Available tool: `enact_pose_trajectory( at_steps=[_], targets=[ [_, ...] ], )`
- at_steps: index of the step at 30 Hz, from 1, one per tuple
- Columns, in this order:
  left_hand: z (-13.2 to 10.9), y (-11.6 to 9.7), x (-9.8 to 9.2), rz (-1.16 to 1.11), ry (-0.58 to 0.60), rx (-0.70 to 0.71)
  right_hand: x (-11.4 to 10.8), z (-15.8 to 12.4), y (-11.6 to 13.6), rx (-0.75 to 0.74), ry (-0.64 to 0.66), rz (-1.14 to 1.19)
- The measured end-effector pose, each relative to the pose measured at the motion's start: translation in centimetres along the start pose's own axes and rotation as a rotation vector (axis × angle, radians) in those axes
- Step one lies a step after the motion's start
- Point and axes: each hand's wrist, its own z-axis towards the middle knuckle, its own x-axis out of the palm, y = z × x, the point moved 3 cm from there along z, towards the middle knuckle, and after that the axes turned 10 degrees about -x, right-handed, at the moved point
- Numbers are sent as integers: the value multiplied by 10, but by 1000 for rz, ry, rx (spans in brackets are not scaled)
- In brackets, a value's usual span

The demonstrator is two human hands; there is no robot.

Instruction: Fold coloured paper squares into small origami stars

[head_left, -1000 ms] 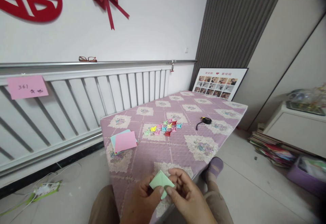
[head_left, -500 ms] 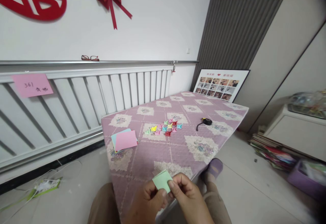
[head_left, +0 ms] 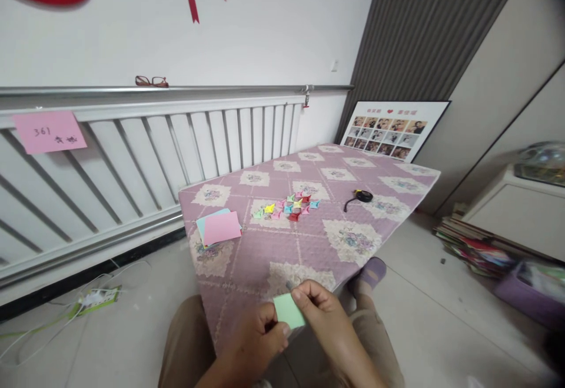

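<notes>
The table (head_left: 258,258) spread across the middle of the frame, under a mauve cloth patterned with pale floral diamonds. A white radiator (head_left: 176,105) ran along the left behind it, and a framed photo board (head_left: 394,131) leaned at the table's far end, upper right of centre.

At the bottom centre, the right hand (head_left: 324,311) had its thumb and bent forefinger pinched together on the upper right part of a folded green paper (head_left: 289,311). The left hand (head_left: 260,335), lower and to the left, gripped the lower left side of that paper between thumb and curled fingers, leaving no visible gap beyond the sheet's thickness. The paper itself was a small square, raised near the table's front edge.

A pink note (head_left: 50,132) with handwriting hung on the radiator at the left. Loose sheets (head_left: 222,228), pink over light blue, lay left of centre on the cloth. Near the frame's middle sat a cluster of little folded pieces (head_left: 289,208) in several colours; to their right lay a black tape measure (head_left: 364,196).
</notes>
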Motion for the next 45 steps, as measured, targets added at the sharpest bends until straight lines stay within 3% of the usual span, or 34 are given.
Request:
enact_pose_trajectory(
  at_steps=[4, 7, 12, 16, 21, 25, 30, 34, 37, 45],
  targets=[
    [4, -1, -5, 118, -8, 31, 5, 1, -19, 46, -80, 46],
    [18, 11, -11, 131, 5, 5, 6, 6, -35, 86, -101, 65],
    [50, 44, -33, 177, -54, -95, -2, 19, -56, 50, 42, -153],
    [68, 53, -50, 231, -99, -93, -3, 20, -69, 17, 143, -266],
    [85, 43, -58, 402, -82, -36, 4, 13, -83, 35, 184, -323],
    [104, 34, -57, 605, 74, 16, -1, 5, -95, 28, 200, -432],
    [124, 25, -51, 858, 199, 43, -16, 5, -89, -239, 86, -621],
    [128, 11, -43, 1038, 201, 40, -5, 12, -84, -465, 272, -708],
    [126, 2, -40, 1144, 187, 31, 2, 18, -90, -551, 371, -768],
    [126, 10, -47, 1263, 44, 3, 0, 25, -107, -534, 506, -819]
  ],
)
